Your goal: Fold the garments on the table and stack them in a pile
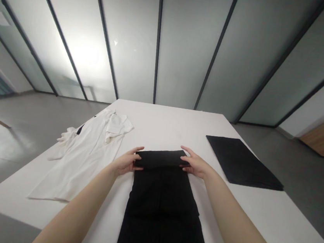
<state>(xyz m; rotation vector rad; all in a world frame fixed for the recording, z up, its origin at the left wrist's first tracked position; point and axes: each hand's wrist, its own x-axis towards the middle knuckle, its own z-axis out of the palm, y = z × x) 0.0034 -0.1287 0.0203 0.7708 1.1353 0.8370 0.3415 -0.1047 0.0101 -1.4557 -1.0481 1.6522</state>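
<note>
1. Black cloth (164, 200) looks soft, light and floppy from where I stand; it shouldn't break. Both ends of its folded top seem good spots to hold.
2. The left hand (126, 161) holds one end, the right hand (197, 165) the other.
3. It starts between the hands and runs back from them, plain, with a line down its middle.
</note>
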